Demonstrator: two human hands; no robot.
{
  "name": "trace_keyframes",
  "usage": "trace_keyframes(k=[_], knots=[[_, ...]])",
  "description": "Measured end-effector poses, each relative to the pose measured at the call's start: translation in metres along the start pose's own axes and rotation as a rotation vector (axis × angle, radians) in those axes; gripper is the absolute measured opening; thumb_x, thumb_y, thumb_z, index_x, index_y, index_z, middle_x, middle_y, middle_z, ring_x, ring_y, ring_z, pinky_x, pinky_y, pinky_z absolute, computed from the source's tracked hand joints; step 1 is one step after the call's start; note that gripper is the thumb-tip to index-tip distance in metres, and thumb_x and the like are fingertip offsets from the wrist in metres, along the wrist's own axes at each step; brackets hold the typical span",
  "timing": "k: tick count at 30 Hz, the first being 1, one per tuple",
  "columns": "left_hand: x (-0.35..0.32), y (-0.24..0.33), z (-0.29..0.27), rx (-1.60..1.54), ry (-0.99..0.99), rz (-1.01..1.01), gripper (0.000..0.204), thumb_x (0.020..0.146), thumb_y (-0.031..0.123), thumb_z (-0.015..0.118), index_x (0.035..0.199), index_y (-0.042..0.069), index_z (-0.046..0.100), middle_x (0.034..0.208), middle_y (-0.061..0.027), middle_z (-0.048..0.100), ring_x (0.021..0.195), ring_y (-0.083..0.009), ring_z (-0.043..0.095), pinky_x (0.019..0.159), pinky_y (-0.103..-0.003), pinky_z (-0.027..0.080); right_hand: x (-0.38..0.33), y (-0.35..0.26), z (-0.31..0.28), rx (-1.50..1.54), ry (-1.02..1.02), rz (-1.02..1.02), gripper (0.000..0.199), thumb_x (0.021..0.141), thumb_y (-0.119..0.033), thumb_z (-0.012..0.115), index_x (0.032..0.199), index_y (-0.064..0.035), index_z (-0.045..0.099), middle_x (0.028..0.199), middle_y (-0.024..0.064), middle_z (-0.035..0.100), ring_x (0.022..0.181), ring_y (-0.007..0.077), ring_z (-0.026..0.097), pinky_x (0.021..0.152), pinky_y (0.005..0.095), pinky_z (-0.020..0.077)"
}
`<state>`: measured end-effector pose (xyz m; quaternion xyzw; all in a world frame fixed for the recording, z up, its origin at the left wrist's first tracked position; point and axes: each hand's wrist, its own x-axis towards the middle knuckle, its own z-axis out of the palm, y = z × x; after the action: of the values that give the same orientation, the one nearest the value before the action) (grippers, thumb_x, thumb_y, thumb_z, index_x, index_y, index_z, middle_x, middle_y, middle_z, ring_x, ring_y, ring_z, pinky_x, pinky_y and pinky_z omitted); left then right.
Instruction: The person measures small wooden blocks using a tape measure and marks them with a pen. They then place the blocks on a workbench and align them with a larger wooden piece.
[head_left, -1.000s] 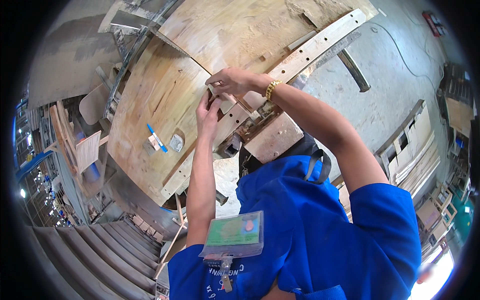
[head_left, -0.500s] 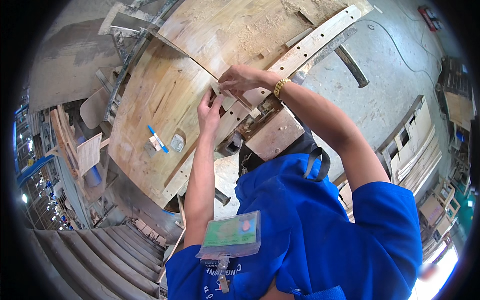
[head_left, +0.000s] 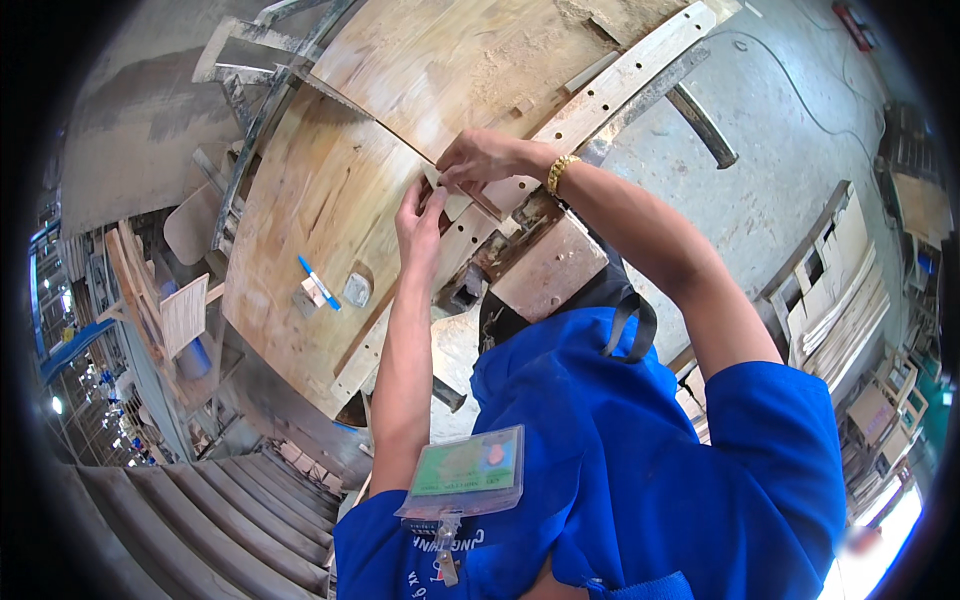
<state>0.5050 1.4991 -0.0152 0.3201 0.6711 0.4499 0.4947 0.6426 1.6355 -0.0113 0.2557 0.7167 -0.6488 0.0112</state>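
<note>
Small pale wood piece [head_left: 452, 203], thin, roughly wedge-shaped, sitting on the long curved wooden slat [head_left: 560, 130] w/ a row of holes, right at centre of frame, betw. both hands. Left hand [head_left: 420, 215] coming up from near side, fingers bunched and pinching the piece's near-left edge. Right hand [head_left: 480, 160] reaching in from the right over the slat, fingers curled down, pinching/pressing the far-right end; gold bracelet [head_left: 558, 174] on that wrist. Both hands touching it, so neither clearly nearer; exact finger contact partly hidden. Long axis of piece approx. diagonal, near-left to far-right, abt. parallel to the slat, which runs same diagonal toward far right. Slat lying along right edge of big plywood worktop [head_left: 330, 190]. On worktop, left & nearer: blue marker pen [head_left: 318, 282], small wood block [head_left: 310, 296], small grey square object [head_left: 356, 290], all well apart from hands. Dark metal clamp/fixture [head_left: 545, 262] just near side of slat, below right wrist. Metal bar [head_left: 700, 120] on concrete floor [head_left: 760, 200] far right. Stacked curved wood parts [head_left: 190, 500] near left. ID badge [head_left: 465, 470] hanging on blue shirt [head_left: 640, 470] at bottom.
</note>
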Motion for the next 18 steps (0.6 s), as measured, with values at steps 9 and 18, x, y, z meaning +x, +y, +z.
trace_keyframes(k=[9,18], knots=[[-0.005,0.009,0.007,0.043,0.048,-0.045,0.054,0.09,0.024,0.063,0.135,-0.002,0.047,0.125,-0.0134,0.058,0.112,-0.0193,0.055,0.096,-0.031,0.042,0.0,-0.002,-0.003,0.001,-0.036,-0.059,0.055,0.091,-0.014,0.058,0.141,-0.0016,0.039,0.107,0.0177,0.067,0.074,0.0179,0.068,0.069,0.0312,0.0587],[-0.006,0.005,-0.001,-0.02,0.017,-0.112,0.06,0.089,0.026,0.063,0.137,-0.004,0.043,0.126,-0.0166,0.058,0.113,-0.0202,0.056,0.094,-0.03,0.044,0.008,-0.001,-0.007,0.073,-0.146,0.009,0.055,0.094,-0.016,0.058,0.143,-0.0052,0.035,0.119,0.0156,0.062,0.078,0.0169,0.065,0.07,0.0291,0.059]])
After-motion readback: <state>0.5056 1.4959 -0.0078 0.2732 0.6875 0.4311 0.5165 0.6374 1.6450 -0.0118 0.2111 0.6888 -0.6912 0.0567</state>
